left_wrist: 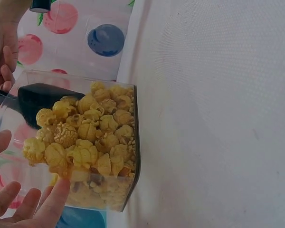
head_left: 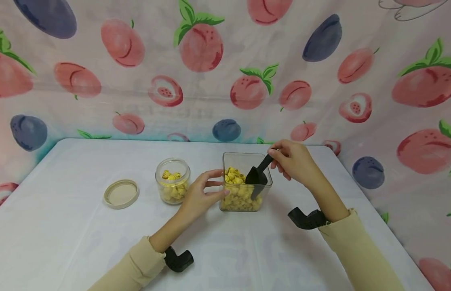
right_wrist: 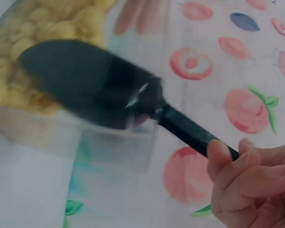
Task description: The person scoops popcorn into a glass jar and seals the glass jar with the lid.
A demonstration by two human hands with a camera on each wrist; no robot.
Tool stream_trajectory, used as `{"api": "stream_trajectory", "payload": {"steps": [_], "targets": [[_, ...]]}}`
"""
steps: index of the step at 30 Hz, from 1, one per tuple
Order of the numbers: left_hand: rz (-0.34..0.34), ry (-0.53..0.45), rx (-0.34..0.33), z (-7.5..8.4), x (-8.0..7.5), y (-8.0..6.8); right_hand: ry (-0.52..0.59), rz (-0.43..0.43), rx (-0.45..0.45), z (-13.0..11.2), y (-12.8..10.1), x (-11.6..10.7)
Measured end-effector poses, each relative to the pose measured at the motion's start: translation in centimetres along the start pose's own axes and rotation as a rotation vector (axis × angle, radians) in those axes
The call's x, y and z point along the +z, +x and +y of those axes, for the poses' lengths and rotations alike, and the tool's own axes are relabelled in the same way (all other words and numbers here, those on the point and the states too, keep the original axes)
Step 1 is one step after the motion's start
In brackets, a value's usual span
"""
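Observation:
A clear square container (head_left: 244,184) (left_wrist: 128,156) half full of yellow popcorn (head_left: 236,190) (left_wrist: 90,137) (right_wrist: 19,71) stands mid-table. My left hand (head_left: 203,194) (left_wrist: 23,199) steadies its left wall with straight fingers. A black scoop (head_left: 257,174) (left_wrist: 40,99) (right_wrist: 90,85) is pinched by its handle in my right hand (head_left: 292,159) (right_wrist: 249,183), and its bowl dips into the container over the popcorn. A small round glass jar (head_left: 172,185) holding some popcorn stands to the left, and its beige lid (head_left: 121,193) lies flat further left.
The white table (head_left: 65,234) is backed by a fruit-printed cloth (head_left: 225,60) that also hangs along the right side. Black wrist cameras (head_left: 307,218) sit on both forearms.

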State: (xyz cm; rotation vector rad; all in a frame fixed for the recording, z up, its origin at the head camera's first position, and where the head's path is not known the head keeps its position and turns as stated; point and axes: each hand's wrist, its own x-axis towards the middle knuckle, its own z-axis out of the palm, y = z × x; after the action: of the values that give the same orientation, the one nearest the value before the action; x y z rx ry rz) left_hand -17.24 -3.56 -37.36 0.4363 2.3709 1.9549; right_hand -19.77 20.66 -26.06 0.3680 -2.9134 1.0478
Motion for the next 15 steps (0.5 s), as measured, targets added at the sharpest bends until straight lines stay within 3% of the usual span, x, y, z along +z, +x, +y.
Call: {"api": "stream_trajectory", "payload": {"steps": [15], "targets": [[0.000,-0.001,-0.006,-0.01,0.24,-0.06,0.128,0.023,0.030,0.63,-0.50,0.29]]}}
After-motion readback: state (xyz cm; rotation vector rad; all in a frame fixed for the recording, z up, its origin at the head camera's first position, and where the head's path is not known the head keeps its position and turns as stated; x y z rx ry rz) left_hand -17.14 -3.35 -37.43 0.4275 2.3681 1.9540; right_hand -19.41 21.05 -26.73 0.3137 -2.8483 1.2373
